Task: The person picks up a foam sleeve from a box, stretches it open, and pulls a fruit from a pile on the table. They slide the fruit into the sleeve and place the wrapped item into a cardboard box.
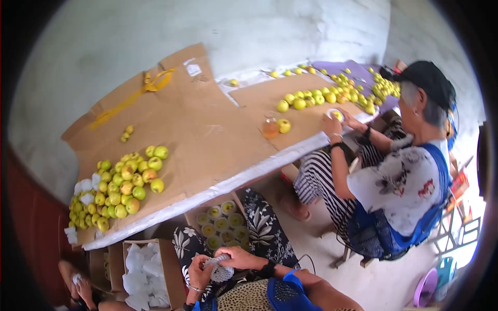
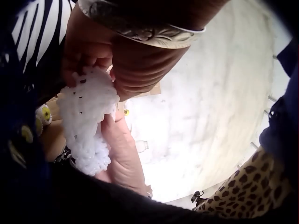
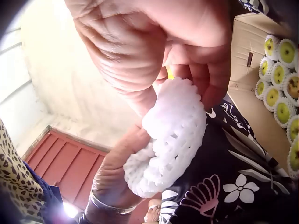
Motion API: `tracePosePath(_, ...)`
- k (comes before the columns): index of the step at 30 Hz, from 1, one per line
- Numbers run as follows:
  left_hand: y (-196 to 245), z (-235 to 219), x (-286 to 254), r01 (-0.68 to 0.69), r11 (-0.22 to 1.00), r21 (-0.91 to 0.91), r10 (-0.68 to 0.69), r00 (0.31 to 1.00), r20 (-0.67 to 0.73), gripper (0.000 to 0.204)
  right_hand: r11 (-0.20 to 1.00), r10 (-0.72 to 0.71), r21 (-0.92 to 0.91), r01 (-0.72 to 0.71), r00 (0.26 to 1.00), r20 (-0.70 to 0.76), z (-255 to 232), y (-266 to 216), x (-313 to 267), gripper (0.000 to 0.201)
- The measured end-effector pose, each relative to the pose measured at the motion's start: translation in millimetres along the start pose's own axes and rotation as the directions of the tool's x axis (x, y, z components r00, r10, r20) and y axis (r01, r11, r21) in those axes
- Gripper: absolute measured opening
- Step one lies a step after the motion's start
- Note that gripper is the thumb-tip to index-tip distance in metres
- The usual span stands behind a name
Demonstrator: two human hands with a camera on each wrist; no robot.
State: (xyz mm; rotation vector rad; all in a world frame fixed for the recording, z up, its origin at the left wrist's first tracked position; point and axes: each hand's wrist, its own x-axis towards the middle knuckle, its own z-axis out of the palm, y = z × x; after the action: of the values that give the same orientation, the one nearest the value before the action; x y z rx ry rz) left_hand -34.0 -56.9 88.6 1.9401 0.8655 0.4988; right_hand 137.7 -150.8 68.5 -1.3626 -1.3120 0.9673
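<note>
A white foam net sleeve (image 1: 222,271) (image 2: 86,105) (image 3: 175,133) is held over the lap between both hands. My left hand (image 1: 199,273) (image 2: 140,65) (image 3: 117,175), with a silver bracelet at its wrist, pinches one side of the sleeve. Fingers of my right hand (image 1: 237,257) (image 2: 124,151) (image 3: 154,42) grip its other end. The net looks bunched and partly folded, and no apple can be made out inside it. A small yellow patch shows between the right fingers in the right wrist view; what it is, I cannot tell.
Below the table edge, a carton (image 1: 194,215) holds net-wrapped apples; another carton (image 1: 167,274) holds white foam nets. Loose apples (image 1: 124,186) lie on the cardboard-covered table (image 1: 207,150). A seated person (image 1: 399,176) at the right handles a wrapped apple; another person's hands (image 1: 80,285) show lower left.
</note>
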Motion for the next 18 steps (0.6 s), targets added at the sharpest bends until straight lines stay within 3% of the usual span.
tracePosePath(5,23.1,1.0,3.1,-0.077,0.979,0.187,0.047,0.986,0.159,0.023,0.994,-0.045,0.095,0.050,0.997,-0.056,-6.7,0.6,-5.5,0.027)
tracePosePath(7,9.1,6.0,3.3,-0.133,0.991,0.007,0.131,0.985,0.112,0.022,0.984,-0.111,0.132,0.122,0.990,-0.084,0.4,8.6,-3.9,0.025)
tracePosePath(8,-1.1,3.4,2.9,-0.099,0.993,0.057,0.092,0.989,0.115,0.020,0.972,-0.102,0.208,0.110,0.994,-0.051,1.0,4.5,-1.2,0.025)
tracePosePath(9,-0.4,-1.7,0.0,-0.060,0.998,-0.005,0.060,0.984,0.168,0.020,0.988,0.020,0.152,-0.025,0.999,0.033,-1.4,-1.2,1.7,0.026)
tracePosePath(10,5.6,-5.6,-3.3,-0.051,0.999,-0.016,0.053,0.980,0.192,0.020,0.992,-0.005,0.124,0.001,0.999,0.033,2.6,3.9,4.4,0.024)
tracePosePath(11,13.2,-7.1,-6.4,-0.045,0.999,0.005,0.044,0.979,0.199,0.019,0.977,0.063,0.209,-0.048,0.996,-0.067,12.1,6.4,6.5,0.021)
tracePosePath(12,11.7,-8.1,-7.3,-0.153,0.988,0.030,0.145,0.974,0.174,0.017,0.971,0.137,0.204,-0.127,0.990,-0.034,9.9,-9.3,6.7,0.017)
tracePosePath(14,9.0,-8.9,-8.0,-0.195,0.978,0.077,0.185,0.975,0.125,0.020,0.994,0.105,0.031,-0.107,0.992,0.076,8.5,-2.6,8.0,0.016)
tracePosePath(17,-8.7,-1.9,-9.2,-0.165,0.985,0.047,0.161,0.983,0.089,0.028,0.997,-0.071,0.032,0.074,0.995,-0.072,18.3,-3.5,14.2,0.016)
tracePosePath(18,-9.8,-3.5,-12.4,-0.073,0.997,0.016,0.070,0.985,0.160,0.029,0.996,-0.082,0.013,0.083,0.995,-0.061,15.8,-6.9,16.1,0.017)
